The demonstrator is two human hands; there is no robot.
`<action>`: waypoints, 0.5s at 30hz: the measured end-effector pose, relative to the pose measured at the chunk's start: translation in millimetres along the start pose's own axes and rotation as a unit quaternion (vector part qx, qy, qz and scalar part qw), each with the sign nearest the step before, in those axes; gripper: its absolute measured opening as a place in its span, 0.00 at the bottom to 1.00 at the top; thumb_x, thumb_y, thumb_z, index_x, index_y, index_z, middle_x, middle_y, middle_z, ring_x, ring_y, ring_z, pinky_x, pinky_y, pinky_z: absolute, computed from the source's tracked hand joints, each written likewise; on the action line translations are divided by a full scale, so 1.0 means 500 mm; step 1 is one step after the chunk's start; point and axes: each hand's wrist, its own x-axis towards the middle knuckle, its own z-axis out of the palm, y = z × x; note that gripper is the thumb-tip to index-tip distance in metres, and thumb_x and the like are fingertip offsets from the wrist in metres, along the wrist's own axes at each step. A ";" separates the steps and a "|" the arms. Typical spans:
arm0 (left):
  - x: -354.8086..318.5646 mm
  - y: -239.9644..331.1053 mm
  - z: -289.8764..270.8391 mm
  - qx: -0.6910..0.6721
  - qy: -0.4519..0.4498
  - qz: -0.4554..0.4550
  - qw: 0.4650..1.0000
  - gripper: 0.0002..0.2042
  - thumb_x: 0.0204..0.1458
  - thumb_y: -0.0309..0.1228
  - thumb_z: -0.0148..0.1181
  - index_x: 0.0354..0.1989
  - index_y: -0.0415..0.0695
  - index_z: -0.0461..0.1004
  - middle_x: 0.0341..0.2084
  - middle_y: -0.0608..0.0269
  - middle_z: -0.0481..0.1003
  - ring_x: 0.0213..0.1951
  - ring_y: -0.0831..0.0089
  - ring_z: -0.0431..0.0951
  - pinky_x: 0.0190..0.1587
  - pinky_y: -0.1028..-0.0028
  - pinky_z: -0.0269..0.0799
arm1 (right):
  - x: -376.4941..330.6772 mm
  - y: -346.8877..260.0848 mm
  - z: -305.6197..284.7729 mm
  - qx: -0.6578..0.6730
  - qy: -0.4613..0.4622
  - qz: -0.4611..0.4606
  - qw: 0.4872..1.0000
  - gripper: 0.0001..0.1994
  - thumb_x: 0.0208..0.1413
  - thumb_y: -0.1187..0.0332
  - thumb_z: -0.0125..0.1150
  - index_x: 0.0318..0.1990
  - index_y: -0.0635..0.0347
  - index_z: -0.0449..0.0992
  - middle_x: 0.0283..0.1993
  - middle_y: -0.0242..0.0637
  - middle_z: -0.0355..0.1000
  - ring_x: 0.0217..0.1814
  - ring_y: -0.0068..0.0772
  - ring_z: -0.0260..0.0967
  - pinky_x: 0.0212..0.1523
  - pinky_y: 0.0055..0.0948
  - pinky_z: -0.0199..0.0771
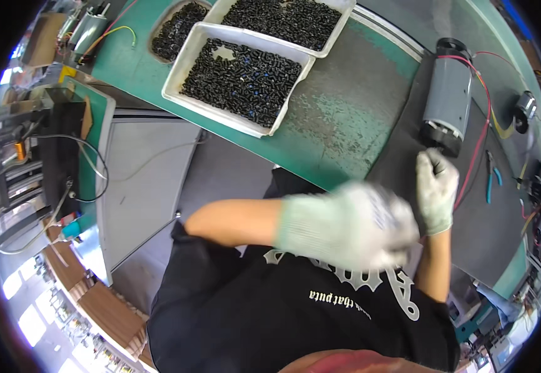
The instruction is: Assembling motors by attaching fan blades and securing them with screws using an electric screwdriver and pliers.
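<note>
A grey cylindrical motor (447, 96) with black end caps and red and yellow wires lies on a dark mat (407, 149). My right hand (436, 186), in a pale knit glove, is curled into a fist just below the motor's near black cap; nothing shows in its fingers. My left hand (351, 225), also gloved, is a blur over my black shirt at the table's edge. Whether it holds anything is hidden by the blur.
Two white trays (177, 74) (339, 25) and a round dish (158, 28) full of small black parts stand on the green table (339, 124). Blue-handled pliers (491, 177) lie right of the red wire. Another motor (87, 31) sits at the far left, a small one (524, 105) at the right.
</note>
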 end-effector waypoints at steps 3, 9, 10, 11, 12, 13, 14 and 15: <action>-0.026 -0.112 -0.180 0.427 0.153 0.016 0.891 0.06 0.43 0.33 0.57 0.20 0.44 0.72 0.22 0.57 0.71 0.26 0.58 0.75 0.26 0.62 0.74 | -0.020 0.015 0.016 0.101 -0.024 0.040 0.994 0.13 0.59 0.68 0.52 0.25 0.65 0.64 0.21 0.27 0.56 0.25 0.18 0.50 0.25 0.25 0.53; 0.012 -0.263 -0.365 0.454 0.184 -0.338 0.804 0.15 0.51 0.34 0.58 0.45 0.40 0.74 0.41 0.43 0.75 0.44 0.49 0.76 0.47 0.59 0.72 | -0.047 0.037 -0.203 0.148 -0.183 0.032 0.971 0.16 0.61 0.59 0.50 0.43 0.66 0.73 0.33 0.32 0.67 0.32 0.21 0.62 0.33 0.21 0.62; 0.012 -0.296 -0.373 0.455 0.181 -0.327 0.809 0.15 0.51 0.34 0.58 0.45 0.40 0.74 0.41 0.43 0.75 0.44 0.49 0.76 0.47 0.59 0.72 | -0.075 0.079 -0.248 0.173 -0.122 0.042 0.976 0.18 0.61 0.58 0.50 0.43 0.67 0.73 0.36 0.34 0.68 0.34 0.22 0.65 0.34 0.20 0.63; -0.002 -0.347 -0.381 0.487 0.167 -0.325 0.793 0.16 0.51 0.36 0.58 0.46 0.41 0.74 0.41 0.42 0.75 0.45 0.49 0.76 0.49 0.59 0.71 | -0.081 0.132 -0.296 0.247 0.003 -0.023 0.969 0.18 0.62 0.58 0.51 0.44 0.68 0.73 0.39 0.38 0.70 0.37 0.25 0.68 0.36 0.21 0.66; -0.022 -0.395 -0.395 0.517 0.155 -0.322 0.778 0.16 0.52 0.37 0.57 0.47 0.42 0.73 0.41 0.41 0.75 0.46 0.49 0.76 0.50 0.58 0.71 | -0.096 0.179 -0.339 0.310 0.127 -0.092 0.938 0.18 0.62 0.59 0.52 0.46 0.70 0.73 0.41 0.41 0.72 0.39 0.29 0.71 0.38 0.23 0.70; -0.004 -0.397 -0.400 0.504 0.142 -0.318 0.790 0.17 0.53 0.37 0.57 0.48 0.42 0.73 0.41 0.40 0.75 0.47 0.47 0.75 0.50 0.57 0.70 | -0.096 0.195 -0.350 0.140 0.348 -0.080 0.924 0.17 0.63 0.61 0.51 0.48 0.70 0.72 0.43 0.43 0.73 0.43 0.32 0.71 0.44 0.26 0.71; 0.008 -0.379 -0.398 0.488 0.131 -0.312 0.804 0.17 0.53 0.38 0.56 0.48 0.41 0.72 0.41 0.40 0.75 0.47 0.46 0.74 0.51 0.57 0.69 | -0.078 0.212 -0.366 -0.050 0.537 -0.062 0.840 0.17 0.63 0.63 0.51 0.50 0.70 0.71 0.45 0.45 0.74 0.47 0.34 0.72 0.50 0.29 0.73; 0.010 -0.357 -0.390 0.481 0.140 -0.319 0.804 0.17 0.53 0.38 0.56 0.47 0.39 0.71 0.40 0.40 0.75 0.47 0.45 0.74 0.50 0.56 0.69 | -0.067 0.282 -0.418 0.069 0.566 -0.114 0.814 0.17 0.63 0.65 0.52 0.53 0.71 0.69 0.49 0.47 0.72 0.52 0.37 0.70 0.56 0.33 0.69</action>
